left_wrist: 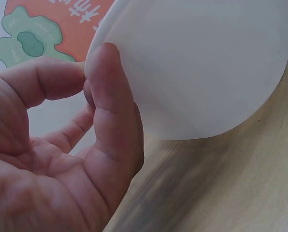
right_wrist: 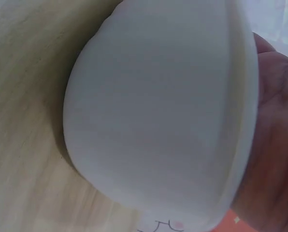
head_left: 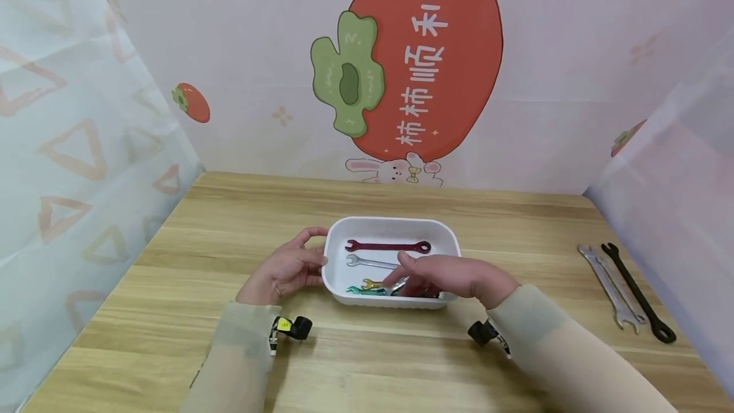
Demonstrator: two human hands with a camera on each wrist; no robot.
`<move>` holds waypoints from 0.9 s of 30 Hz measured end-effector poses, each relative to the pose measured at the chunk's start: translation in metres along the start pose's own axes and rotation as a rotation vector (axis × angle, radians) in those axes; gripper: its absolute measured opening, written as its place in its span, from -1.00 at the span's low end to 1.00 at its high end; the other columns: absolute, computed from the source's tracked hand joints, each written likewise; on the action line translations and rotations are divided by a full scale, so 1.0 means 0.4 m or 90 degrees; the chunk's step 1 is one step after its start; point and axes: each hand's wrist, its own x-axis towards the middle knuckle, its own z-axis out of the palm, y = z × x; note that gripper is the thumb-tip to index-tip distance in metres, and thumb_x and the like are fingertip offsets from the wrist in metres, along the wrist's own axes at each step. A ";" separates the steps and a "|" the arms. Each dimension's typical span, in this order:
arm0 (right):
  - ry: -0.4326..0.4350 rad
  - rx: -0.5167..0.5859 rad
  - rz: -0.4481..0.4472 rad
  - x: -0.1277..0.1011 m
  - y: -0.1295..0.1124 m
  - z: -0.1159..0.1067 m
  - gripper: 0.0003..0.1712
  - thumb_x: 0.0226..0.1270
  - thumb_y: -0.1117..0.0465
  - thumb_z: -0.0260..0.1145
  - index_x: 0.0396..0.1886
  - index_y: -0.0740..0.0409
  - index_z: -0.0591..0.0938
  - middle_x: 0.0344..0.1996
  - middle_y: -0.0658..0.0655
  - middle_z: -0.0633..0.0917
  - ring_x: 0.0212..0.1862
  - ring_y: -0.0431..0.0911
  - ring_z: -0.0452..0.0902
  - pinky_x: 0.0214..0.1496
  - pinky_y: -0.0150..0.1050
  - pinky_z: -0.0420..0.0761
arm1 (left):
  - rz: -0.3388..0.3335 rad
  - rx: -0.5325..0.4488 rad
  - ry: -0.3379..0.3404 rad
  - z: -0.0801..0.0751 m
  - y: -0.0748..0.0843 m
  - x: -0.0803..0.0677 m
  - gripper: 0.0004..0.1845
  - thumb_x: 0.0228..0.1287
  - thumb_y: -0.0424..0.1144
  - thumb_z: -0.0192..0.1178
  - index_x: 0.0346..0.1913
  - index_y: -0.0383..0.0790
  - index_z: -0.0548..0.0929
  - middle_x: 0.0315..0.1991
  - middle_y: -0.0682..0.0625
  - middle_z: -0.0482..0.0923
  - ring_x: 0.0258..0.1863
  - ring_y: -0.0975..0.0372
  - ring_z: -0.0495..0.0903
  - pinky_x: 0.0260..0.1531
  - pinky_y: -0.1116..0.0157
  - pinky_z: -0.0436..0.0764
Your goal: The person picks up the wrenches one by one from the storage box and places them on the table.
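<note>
In the white tray — right hand, perhaps gripping wrenches

- One white tray on the desk
- Four wrenches visible in the tray: one dark red, one silver, one gold, one green
- Three wrenches on the desk at right: two silver, one black
- Two hands: left hand, right hand

Both arms wear thin, pale beige sleeves reaching the wrists. Beside the white tray, each wrist carries a small black camera; the left hand's strap shows a yellow tag, the right hand bare.
</note>
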 end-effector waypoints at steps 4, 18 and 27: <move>0.006 0.031 -0.006 0.021 0.000 0.002 -0.22 0.46 -0.41 -0.16 0.29 -0.02 0.60 0.07 0.15 0.68 0.14 0.03 0.56 0.26 0.11 0.42 | -0.004 0.003 -0.006 0.001 -0.003 -0.002 -0.30 0.22 -0.60 0.07 0.40 -0.13 0.19 -0.03 -0.36 0.53 -0.35 0.06 0.58 -0.34 0.16 0.66; 0.114 0.117 -0.053 0.071 0.020 -0.038 -0.37 0.53 -0.17 0.06 0.31 0.20 0.51 0.04 0.28 0.67 0.10 0.14 0.59 0.21 0.07 0.49 | 0.001 0.007 -0.002 -0.001 0.003 -0.002 -0.30 0.22 -0.59 0.09 0.40 -0.12 0.20 -0.18 -0.27 0.56 -0.38 0.07 0.58 -0.35 0.16 0.66; 0.284 0.179 -0.038 0.093 0.034 -0.060 -0.39 0.23 0.32 0.42 0.30 0.14 0.53 0.02 0.22 0.66 0.06 0.12 0.57 0.11 -0.05 0.59 | 0.002 0.001 -0.005 0.000 0.003 0.000 -0.31 0.22 -0.60 0.08 0.38 -0.13 0.21 -0.18 -0.26 0.54 -0.38 0.06 0.58 -0.34 0.14 0.67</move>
